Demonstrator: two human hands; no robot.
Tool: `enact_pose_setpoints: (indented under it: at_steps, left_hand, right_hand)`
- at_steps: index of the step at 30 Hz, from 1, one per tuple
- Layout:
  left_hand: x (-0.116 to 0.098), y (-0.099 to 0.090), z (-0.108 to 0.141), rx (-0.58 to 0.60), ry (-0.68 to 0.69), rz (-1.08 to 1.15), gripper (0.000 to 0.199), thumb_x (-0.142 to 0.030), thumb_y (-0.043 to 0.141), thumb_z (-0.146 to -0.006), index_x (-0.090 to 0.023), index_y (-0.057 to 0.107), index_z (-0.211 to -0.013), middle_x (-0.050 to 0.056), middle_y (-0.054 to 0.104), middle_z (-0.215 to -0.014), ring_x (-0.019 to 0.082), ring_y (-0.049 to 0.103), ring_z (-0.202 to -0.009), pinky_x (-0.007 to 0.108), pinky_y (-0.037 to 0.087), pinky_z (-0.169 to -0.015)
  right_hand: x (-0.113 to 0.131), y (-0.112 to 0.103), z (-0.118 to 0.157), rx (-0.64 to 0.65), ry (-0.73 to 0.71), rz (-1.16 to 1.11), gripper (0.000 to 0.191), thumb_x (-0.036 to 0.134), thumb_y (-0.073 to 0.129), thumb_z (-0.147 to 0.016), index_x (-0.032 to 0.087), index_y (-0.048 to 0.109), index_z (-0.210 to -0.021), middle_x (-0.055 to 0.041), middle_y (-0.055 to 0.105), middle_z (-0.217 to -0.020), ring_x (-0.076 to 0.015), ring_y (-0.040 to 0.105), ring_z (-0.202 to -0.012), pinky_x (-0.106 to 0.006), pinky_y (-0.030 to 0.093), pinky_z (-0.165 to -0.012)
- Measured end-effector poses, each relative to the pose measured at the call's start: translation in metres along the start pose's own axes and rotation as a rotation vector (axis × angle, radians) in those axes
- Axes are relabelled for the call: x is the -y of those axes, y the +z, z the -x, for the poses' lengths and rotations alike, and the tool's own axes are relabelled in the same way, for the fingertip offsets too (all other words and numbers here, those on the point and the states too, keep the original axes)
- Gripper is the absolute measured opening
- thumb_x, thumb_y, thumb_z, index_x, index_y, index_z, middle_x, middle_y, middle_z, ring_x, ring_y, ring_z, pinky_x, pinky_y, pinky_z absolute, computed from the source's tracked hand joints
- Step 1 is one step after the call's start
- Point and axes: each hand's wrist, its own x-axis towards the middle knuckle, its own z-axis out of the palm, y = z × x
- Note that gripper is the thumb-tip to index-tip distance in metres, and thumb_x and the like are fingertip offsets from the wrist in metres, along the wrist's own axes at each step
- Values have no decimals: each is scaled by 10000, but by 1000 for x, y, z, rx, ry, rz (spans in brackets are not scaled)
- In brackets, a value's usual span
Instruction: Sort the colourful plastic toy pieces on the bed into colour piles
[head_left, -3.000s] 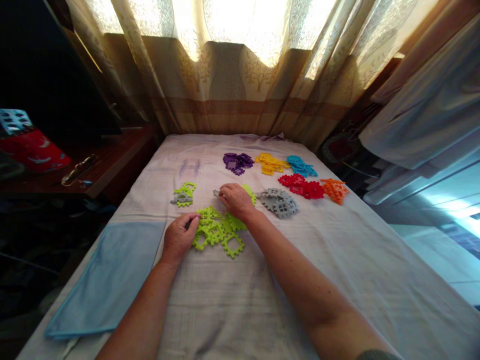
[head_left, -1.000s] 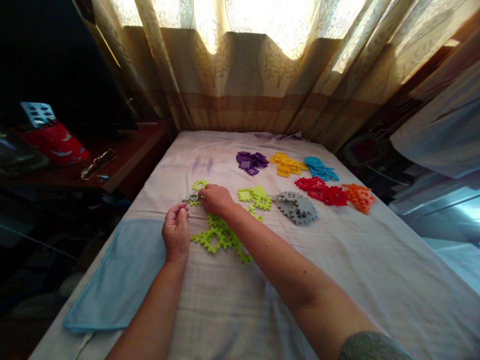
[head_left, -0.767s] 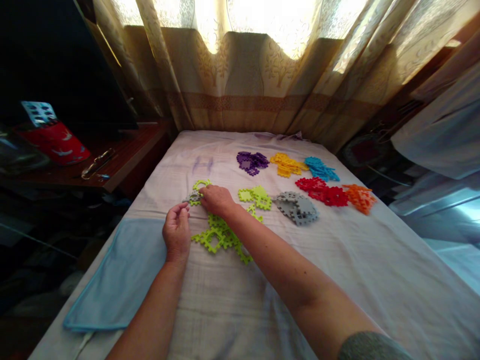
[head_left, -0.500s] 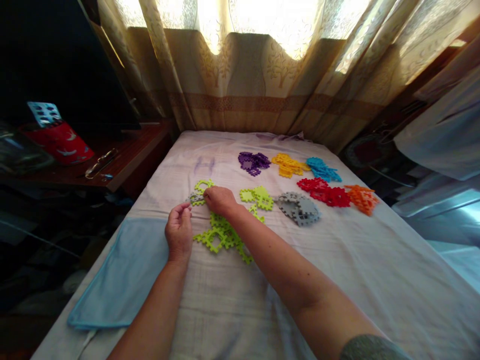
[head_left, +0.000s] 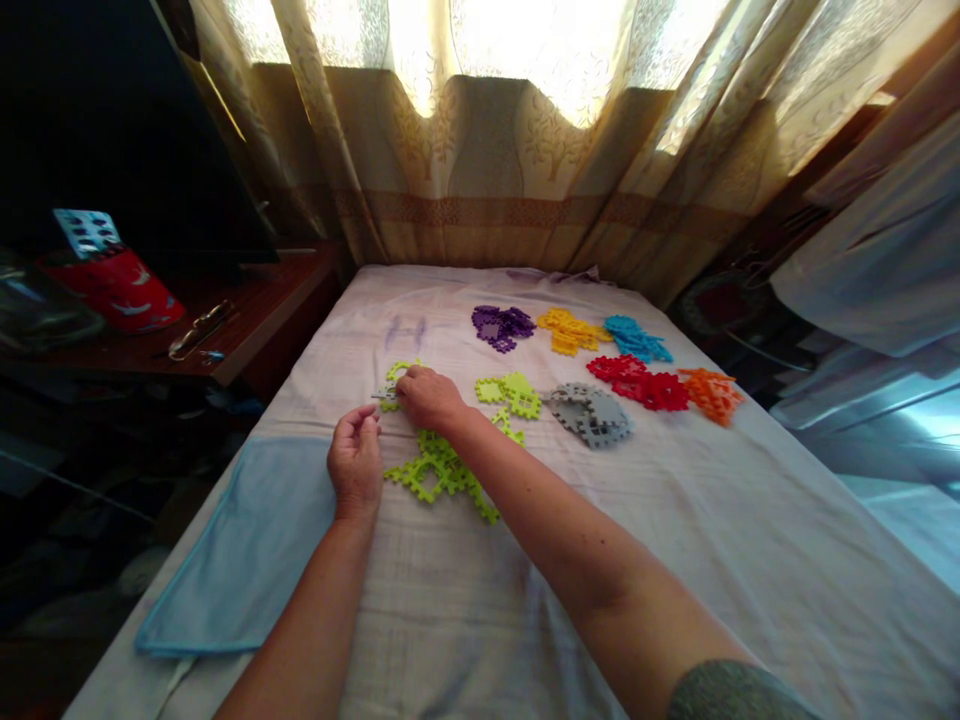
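My right hand [head_left: 430,398] is closed in a pinch on a small grey interlocking tile [head_left: 383,393], seen nearly edge-on and partly hidden by the fingers. Under and behind it lies a lime-green interlocking tile [head_left: 405,367] with an open middle. My left hand [head_left: 355,462] rests just below and to the left, thumb against curled fingers. Whatever may sit between those fingertips is too small to make out. Below my right wrist spreads a loose pile of lime-green tiles [head_left: 439,470], partly covered by the forearm. More green tiles [head_left: 517,393] lie right of the wrist.
Grey tiles [head_left: 591,413] lie farther right. Behind them are purple [head_left: 502,327], yellow [head_left: 570,330], blue [head_left: 636,338], red [head_left: 637,383] and orange tiles [head_left: 712,395]. A light-blue cloth pad [head_left: 240,550] lies at left. A red cup [head_left: 124,290] stands on the wooden desk [head_left: 262,320].
My right hand has moved slightly left, and the grey tile in it has turned from lying flatter to nearly edge-on. My left hand stays almost where it was. The view has shifted a little.
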Motion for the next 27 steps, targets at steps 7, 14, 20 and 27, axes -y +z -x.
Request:
enact_pose_setpoints:
  at_steps: [7,14,20,27]
  left_hand:
    - [5,1,-3,3,2,-25,323,-400,555,-790,-179,664,-999,50,701,-910,167,667,-840,307,541,-793]
    - [-8,-2,6,95,361,-344,313,-413,508,-850,-192,670,-1002,70,729,-989,215,687,-942,368,542,-884]
    - [-32,17,11,361,751,-571,287,-365,470,-912,-216,660,-1068,90,710,-1154,245,640,-1122,428,478,-1024]
    - [-66,135,30,944,690,-1036,503,-479,548,-882,-315,559,-1358,110,431,-1542,353,362,-1430,638,258,-1135]
  right_hand:
    - [-55,-30,83,-302,228,-58,214,229,508,-925,191,698,-1015,-97,646,-1139,-216,587,-1050,-317,456,-908]
    - [-151,-36,189,-510,521,112,164,208,565,-844,162,716,-889,-130,672,-1066,-266,595,-993,-376,461,-890]
    - [-170,-11,212,-566,514,80,443,370,666,-811,129,653,-1183,-185,598,-1294,-320,530,-1199,-457,410,-1019]
    - [-161,15,204,-516,594,27,825,533,734,-732,243,464,-1454,-187,272,-1583,-417,286,-1423,-587,341,-1063]
